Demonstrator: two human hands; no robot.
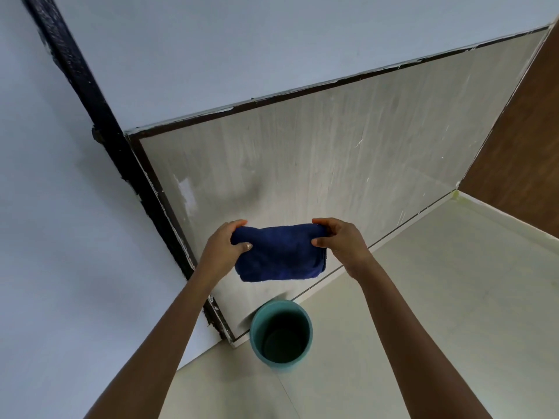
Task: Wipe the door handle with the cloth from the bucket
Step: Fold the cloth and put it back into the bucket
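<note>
Grip: left hand (225, 244) and right hand (338, 238) each pinch a top corner of the cloth (279, 252).
Cloth: folded, hanging ready.
Bucket (281, 335): below, on floor (423, 297).
Door handle: not visible.

Pale floor (423, 313) — teal bucket (281, 335) upright

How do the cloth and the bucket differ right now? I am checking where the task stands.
The cloth is dark blue and soft, folded; the bucket is teal, rigid and round. The cloth is held up between the left hand and the right hand; the bucket stands on the floor below, untouched. The cloth is out of the bucket, whose inside looks dark. Both sit near the door's bottom corner.
</note>
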